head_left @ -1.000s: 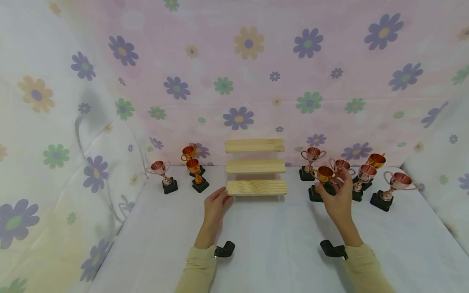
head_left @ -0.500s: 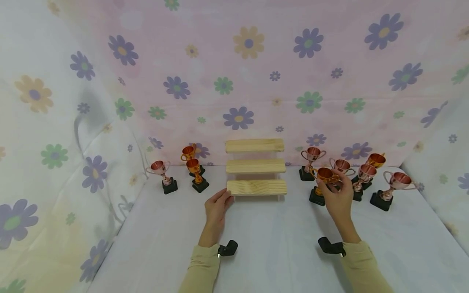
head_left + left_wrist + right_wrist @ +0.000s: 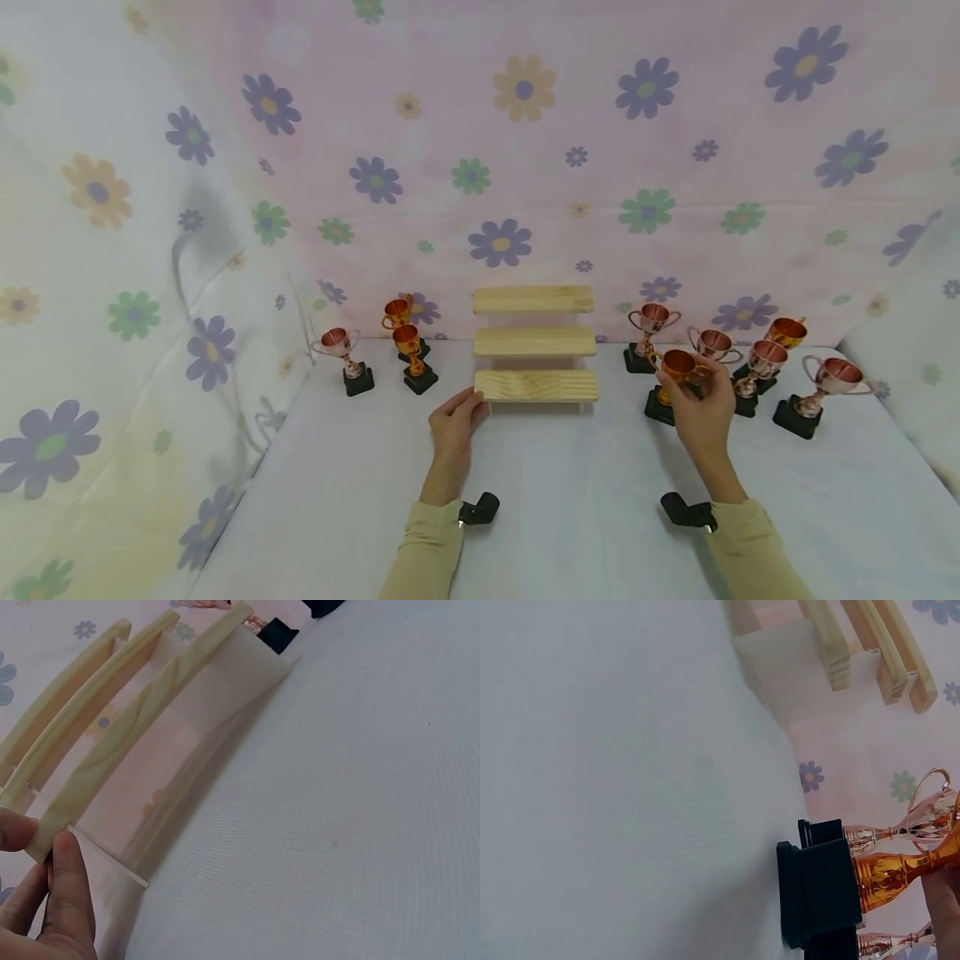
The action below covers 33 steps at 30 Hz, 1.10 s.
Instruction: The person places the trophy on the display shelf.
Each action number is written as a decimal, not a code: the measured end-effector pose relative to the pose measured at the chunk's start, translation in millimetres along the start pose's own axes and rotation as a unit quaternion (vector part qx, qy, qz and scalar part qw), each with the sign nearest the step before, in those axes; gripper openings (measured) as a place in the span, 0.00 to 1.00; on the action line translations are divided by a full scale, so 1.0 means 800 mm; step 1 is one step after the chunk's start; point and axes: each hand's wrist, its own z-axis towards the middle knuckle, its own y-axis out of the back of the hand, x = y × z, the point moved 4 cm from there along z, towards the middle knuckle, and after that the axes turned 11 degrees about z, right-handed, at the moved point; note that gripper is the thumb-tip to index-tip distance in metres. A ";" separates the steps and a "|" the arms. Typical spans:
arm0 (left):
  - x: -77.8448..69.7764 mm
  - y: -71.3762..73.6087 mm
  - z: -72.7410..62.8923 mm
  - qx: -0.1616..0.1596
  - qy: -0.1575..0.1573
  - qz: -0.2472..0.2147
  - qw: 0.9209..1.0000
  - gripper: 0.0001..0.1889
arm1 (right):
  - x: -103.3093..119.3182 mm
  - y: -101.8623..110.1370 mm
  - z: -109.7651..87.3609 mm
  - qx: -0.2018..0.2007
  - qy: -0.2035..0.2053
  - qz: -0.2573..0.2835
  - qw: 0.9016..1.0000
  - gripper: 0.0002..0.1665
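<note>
Grips a gold trophy (image 3: 677,365), base down, between thumb and fingers of the right hand (image 3: 705,414), well to the right of the left hand (image 3: 453,427); with the latter, pinches the near left corner of the wooden stand (image 3: 535,342)

A tiered display stand (image 3: 536,385) is on the desk (image 3: 570,500), before the backdrop cloth (image 3: 555,183). Left of it stand three trophies (image 3: 407,340) (two of them one behind the other); right of it are six more trophies (image 3: 678,364), clustered.
</note>
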 end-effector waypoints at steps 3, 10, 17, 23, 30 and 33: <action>0.001 0.000 0.000 0.001 0.006 0.000 1.000 0.17 | 0.006 -0.001 -0.007 0.009 0.019 0.002 1.000 0.30; 0.000 0.000 0.000 0.001 0.023 -0.005 1.000 0.18 | 0.013 0.001 -0.021 0.040 0.086 -0.009 0.995 0.31; 0.001 -0.001 -0.001 -0.001 0.021 -0.002 1.000 0.17 | 0.025 -0.006 -0.035 0.083 0.090 -0.020 0.992 0.30; -0.001 -0.003 -0.002 -0.009 0.008 -0.015 1.000 0.16 | 0.030 -0.021 -0.049 0.128 0.111 0.009 0.985 0.34; 0.001 -0.004 -0.003 -0.020 0.005 -0.018 1.000 0.16 | 0.047 -0.046 -0.048 0.171 0.120 0.040 0.977 0.38; 0.001 -0.005 -0.004 -0.023 0.002 -0.018 1.000 0.16 | 0.062 -0.063 -0.039 0.190 0.122 0.063 0.972 0.38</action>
